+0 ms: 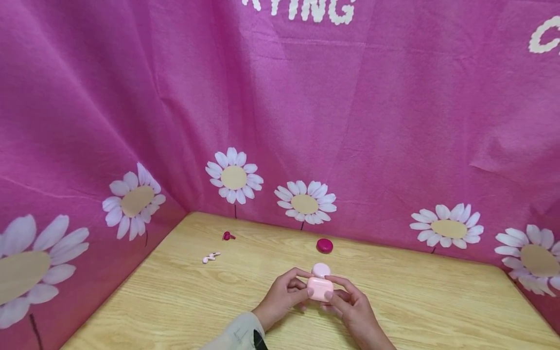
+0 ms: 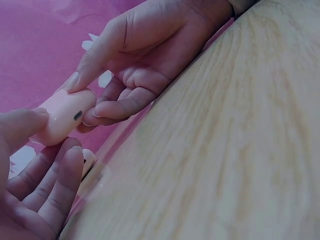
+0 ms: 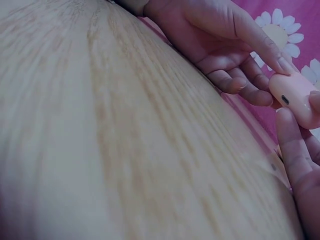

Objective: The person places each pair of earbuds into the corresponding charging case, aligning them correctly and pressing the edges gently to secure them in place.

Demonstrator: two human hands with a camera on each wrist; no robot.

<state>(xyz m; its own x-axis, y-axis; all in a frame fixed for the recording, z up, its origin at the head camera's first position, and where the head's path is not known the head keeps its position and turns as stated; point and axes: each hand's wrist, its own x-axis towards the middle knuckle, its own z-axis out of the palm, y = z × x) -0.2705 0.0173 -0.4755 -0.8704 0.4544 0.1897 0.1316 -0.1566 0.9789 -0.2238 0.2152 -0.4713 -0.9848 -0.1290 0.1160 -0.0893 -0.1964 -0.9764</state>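
Observation:
Both hands hold a light pink, rounded earbud charging case (image 1: 321, 288) just above the table. My left hand (image 1: 281, 297) pinches its left end with thumb and fingers, and my right hand (image 1: 356, 311) pinches the right end. The lid looks closed. A small dark charging port shows on the case (image 2: 62, 115) in the left wrist view, and on the same case (image 3: 294, 92) in the right wrist view. Right behind it lies a round, paler pink case (image 1: 321, 269), its near edge hidden by the held case.
Farther back is a round magenta case (image 1: 324, 245). To the left lie pale pink earbuds (image 1: 211, 257) and, behind them, magenta earbuds (image 1: 227, 236). A pink cloth (image 1: 350, 121) with daisies hangs around the back and sides of the wooden table (image 1: 175, 301).

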